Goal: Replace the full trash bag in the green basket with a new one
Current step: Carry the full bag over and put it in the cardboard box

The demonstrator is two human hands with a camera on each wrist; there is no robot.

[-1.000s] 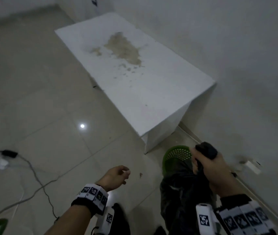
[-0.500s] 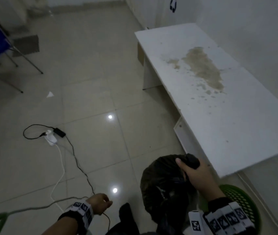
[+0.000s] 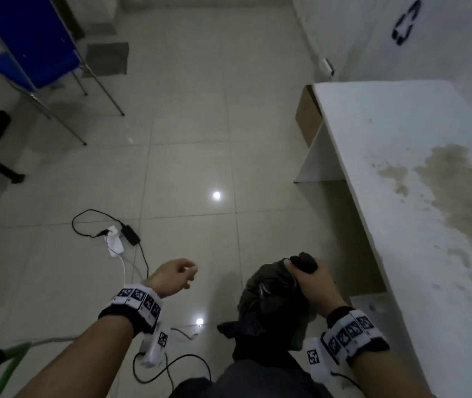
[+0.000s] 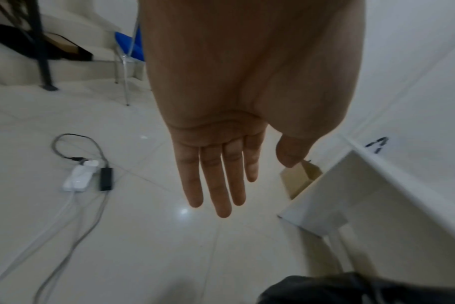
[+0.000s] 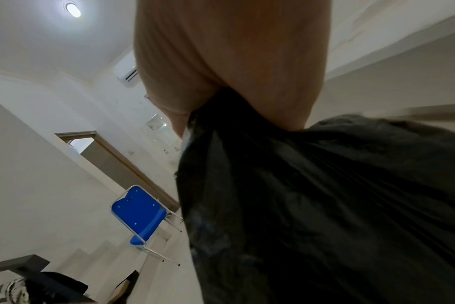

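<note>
The white counter [image 3: 401,196], stained on top, runs along the wall, and everything else sits on the tiled floor out from its open front. Your full black trash bag [image 3: 269,300] hangs just off the counter's near front edge, clear of the floor as far as the head view shows. Your right hand [image 3: 312,285] is clenched round the bag's bunched neck, a grip that likely keeps the mouth closed while you carry it away. Your left hand [image 3: 176,275] is released and holds nothing, probably free for balance. The green basket is not in view, so the new bag is not yet fitted.

Farther out from the counter stand a blue folding chair [image 3: 36,53] and a white power strip [image 3: 114,242] with its cables. The left wrist view confirms straight fingers [image 4: 216,181]; the right wrist view shows plastic gathered under the palm.
</note>
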